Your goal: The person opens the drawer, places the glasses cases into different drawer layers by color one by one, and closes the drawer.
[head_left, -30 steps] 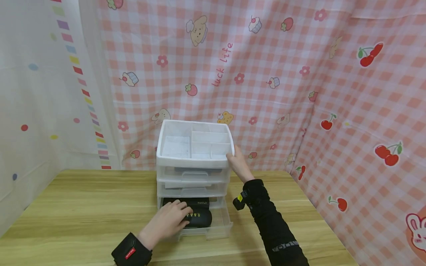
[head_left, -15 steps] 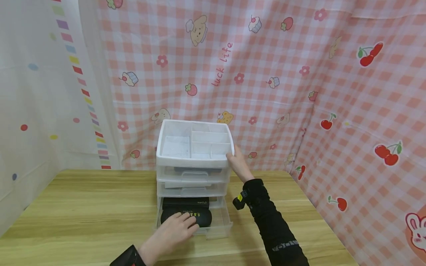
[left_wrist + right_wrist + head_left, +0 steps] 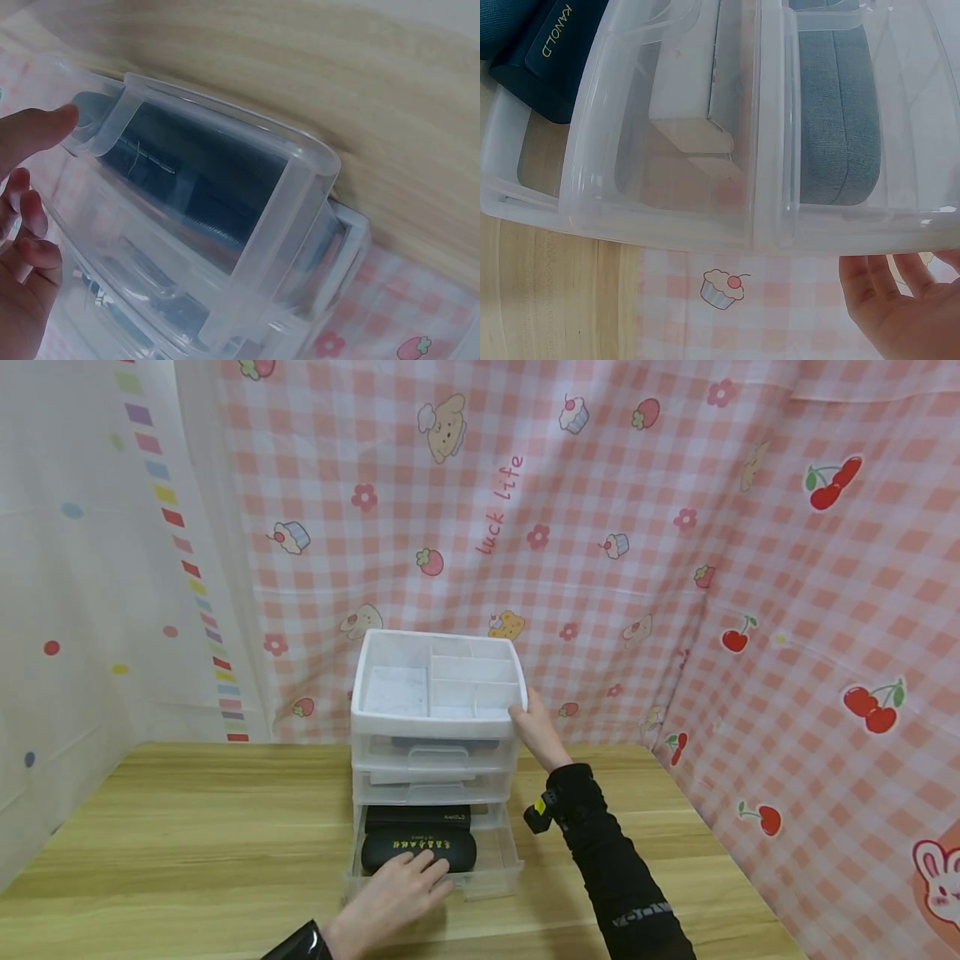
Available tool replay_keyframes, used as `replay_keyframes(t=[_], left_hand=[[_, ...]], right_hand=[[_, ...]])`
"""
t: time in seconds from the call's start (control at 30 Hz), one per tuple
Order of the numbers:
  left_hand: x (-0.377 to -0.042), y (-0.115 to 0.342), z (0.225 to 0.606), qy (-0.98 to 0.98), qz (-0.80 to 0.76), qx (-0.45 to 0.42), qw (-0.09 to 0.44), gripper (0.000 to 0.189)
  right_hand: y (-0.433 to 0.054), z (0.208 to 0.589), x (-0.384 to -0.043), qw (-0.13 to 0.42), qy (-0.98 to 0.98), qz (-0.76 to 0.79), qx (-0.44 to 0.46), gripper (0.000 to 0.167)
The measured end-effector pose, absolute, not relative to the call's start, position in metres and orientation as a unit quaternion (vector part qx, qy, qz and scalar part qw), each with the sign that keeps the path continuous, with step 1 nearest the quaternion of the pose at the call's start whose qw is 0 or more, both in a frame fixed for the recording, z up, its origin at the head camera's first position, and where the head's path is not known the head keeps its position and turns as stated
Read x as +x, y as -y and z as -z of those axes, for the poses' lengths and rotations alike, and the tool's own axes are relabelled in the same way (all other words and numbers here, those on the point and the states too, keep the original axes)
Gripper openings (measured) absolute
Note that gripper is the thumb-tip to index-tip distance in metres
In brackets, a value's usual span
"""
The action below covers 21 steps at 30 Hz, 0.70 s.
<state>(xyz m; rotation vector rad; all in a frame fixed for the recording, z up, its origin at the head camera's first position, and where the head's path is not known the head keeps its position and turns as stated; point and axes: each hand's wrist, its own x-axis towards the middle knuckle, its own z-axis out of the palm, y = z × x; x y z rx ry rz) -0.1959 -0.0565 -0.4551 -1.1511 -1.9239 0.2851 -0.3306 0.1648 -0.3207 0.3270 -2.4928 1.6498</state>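
Observation:
A white storage organizer (image 3: 431, 727) with clear drawers stands on the table. Its bottom drawer (image 3: 492, 885) is pulled out and holds a rounded black glasses case (image 3: 393, 846) with yellow lettering, in front of a slimmer black case (image 3: 416, 817) marked KANOLD. At the drawer's front is my left hand (image 3: 397, 893), fingers loosely bent over the front edge; in the left wrist view its thumb (image 3: 52, 127) lies at the drawer's handle cutout. My right hand (image 3: 538, 727) grips the right rim of the organizer's top tray, thumb above and fingers (image 3: 892, 277) along the side.
Inside the closed upper drawers lie a grey-blue fabric case (image 3: 840, 112) and a white box (image 3: 690, 82). The divided top tray (image 3: 397, 689) has several compartments. Behind the wooden table (image 3: 225, 827) hangs a pink checked curtain (image 3: 600, 585).
My left hand has moved from over the rounded black glasses case toward me, to the drawer's front edge, uncovering the case. The right hand stays on the rim.

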Motion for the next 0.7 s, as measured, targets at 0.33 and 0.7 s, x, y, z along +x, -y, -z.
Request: replay_keyframes(t=[0.33,0.7], left_hand=[[-0.2,0.056,0.452,0.793,-0.1,-0.446,0.402,0.019],[-0.219,0.057,0.456,0.814,-0.095,-0.413,0.398,0.039]], right_hand=[[-0.166,0.321,-0.331,0.056,0.829,-0.547,0.102,0.052],[-0.159,0.298,-0.305,0.03,0.828,-0.55,0.107,0.055]])
